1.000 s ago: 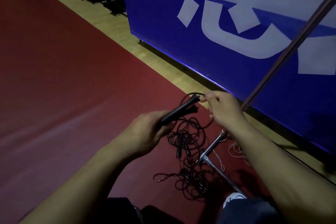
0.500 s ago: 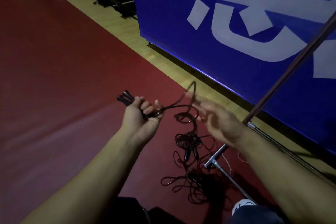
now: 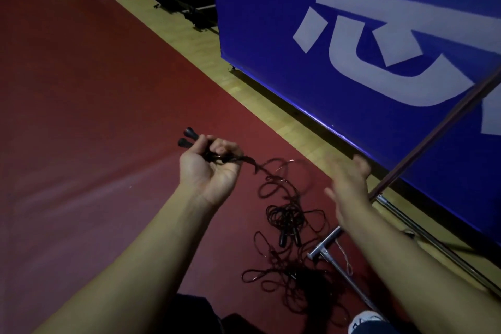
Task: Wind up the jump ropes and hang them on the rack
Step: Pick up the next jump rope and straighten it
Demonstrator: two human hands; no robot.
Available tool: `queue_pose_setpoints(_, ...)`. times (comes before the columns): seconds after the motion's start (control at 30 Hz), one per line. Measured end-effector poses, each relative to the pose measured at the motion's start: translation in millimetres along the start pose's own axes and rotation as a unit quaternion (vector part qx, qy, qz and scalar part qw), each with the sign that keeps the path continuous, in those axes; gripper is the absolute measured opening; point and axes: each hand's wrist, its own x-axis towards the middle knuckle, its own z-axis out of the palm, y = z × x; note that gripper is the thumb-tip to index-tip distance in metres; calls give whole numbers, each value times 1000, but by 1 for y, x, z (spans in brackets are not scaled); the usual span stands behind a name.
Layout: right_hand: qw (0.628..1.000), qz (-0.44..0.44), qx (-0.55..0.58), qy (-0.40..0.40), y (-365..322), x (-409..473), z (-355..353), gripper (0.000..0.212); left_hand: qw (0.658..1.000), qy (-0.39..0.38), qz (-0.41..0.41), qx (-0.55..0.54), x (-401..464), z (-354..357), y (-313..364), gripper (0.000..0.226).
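My left hand grips the two black handles of a jump rope, their ends sticking out past my fingers to the upper left. The thin dark cord runs from my fist down and right into a tangle of black jump ropes on the red floor, where two more handles lie. My right hand is blurred, fingers spread, to the right of the cord and holding nothing. The metal rack has its base on the floor, and its pole slants up to the right.
A large blue banner with white characters stands close behind the rack, along a strip of wooden floor. Black equipment lies at the far end of that strip. My shoe is at the bottom edge beside the rope pile.
My left hand has swung the handles from pointing right to pointing up-left. My right hand let go of the cord end and moved right, opening its fingers.
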Motion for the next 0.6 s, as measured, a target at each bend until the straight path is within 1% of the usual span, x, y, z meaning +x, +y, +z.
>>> queue_pose_setpoints(0.03,988,104,101,-51,-3,2,-4,65,1000,-5,-23,16,-1,-2,-8,28)
queue_pose_setpoints(0.07,971,147,141,-122,-2,1,-6,64,998,-15,-52,26,-3,-4,-17,26)
queue_pose_setpoints(0.1,962,135,132,-199,0,-7,-4,69,995,-30,-85,32,-5,-6,-24,25)
queue_pose_setpoints(0.13,952,104,112,-267,4,-18,2,78,991,-48,-115,39,-7,-6,-29,23)
queue_pose_setpoints(0.2,931,45,93,-351,14,-40,18,93,981,-89,-162,53,-15,-4,-35,19)
queue_pose_setpoints(0.23,923,28,82,-375,18,-50,27,93,977,-101,-179,55,-18,-2,-36,19)
queue_pose_setpoints(0.27,916,16,61,-396,20,-60,35,89,977,-99,-181,55,-18,-1,-37,20)
queue_pose_setpoints(0.3,908,18,32,-417,21,-68,39,82,982,-82,-161,53,-16,-2,-38,23)
queue_pose_setpoints(0.33,901,28,4,-432,22,-73,40,72,990,-47,-123,51,-11,-3,-36,25)
queue_pose_setpoints(0.4,892,33,-29,-450,22,-76,35,50,995,59,-21,73,5,-8,-25,27)
queue_pose_setpoints(0.47,895,23,-75,-439,15,-70,27,29,977,161,47,132,21,-15,-8,26)
queue_pose_setpoints(0.5,905,18,-97,-414,9,-64,23,18,965,193,57,170,26,-19,-2,26)
queue_pose_setpoints(0.53,920,11,-115,-376,4,-56,19,13,955,206,47,206,28,-23,1,28)
queue_pose_setpoints(0.57,936,3,-121,-331,-4,-49,14,17,946,206,20,249,28,-26,-1,33)
queue_pose_setpoints(0.6,949,-2,-115,-293,-11,-41,9,21,935,188,-28,299,24,-27,-6,38)
